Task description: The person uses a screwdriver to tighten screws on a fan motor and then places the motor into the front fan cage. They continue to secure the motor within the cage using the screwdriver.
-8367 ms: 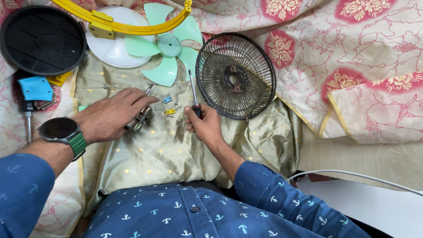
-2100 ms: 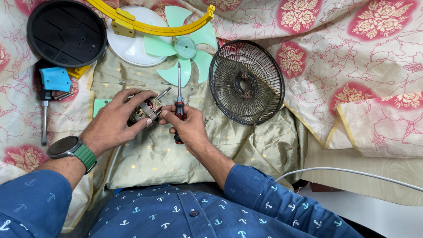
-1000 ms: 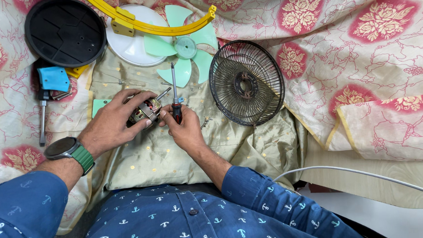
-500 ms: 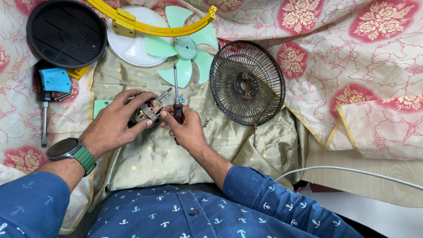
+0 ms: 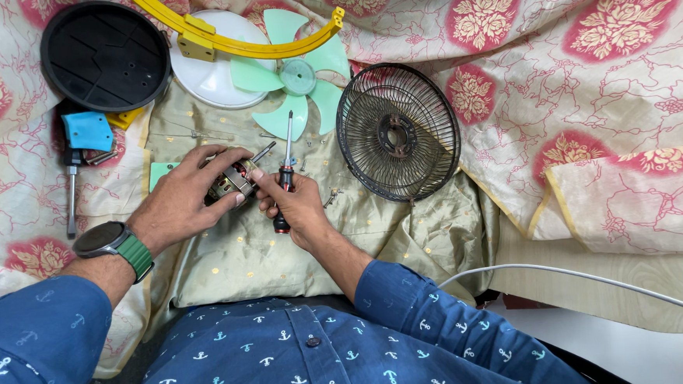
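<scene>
My left hand [image 5: 182,196] grips a small fan motor [image 5: 232,180] with a metal shaft sticking out to the upper right, held just above the olive cloth [image 5: 282,253]. My right hand [image 5: 295,206] holds a screwdriver [image 5: 284,175] with a red and black handle, its blade pointing away from me, while the index finger touches the motor. A watch with a green strap [image 5: 114,243] sits on my left wrist.
A black wire fan guard [image 5: 398,132] lies to the right, a green fan blade [image 5: 298,77] and white disc [image 5: 211,74] beyond, with a yellow curved bracket [image 5: 232,43]. A black round cover [image 5: 105,56] and blue-headed tool [image 5: 82,143] lie left. A white cable [image 5: 595,280] runs lower right.
Over the last seconds both hands lifted the motor slightly; the screwdriver stays upright in my right hand and has shifted little, and my right index finger now rests against the motor.
</scene>
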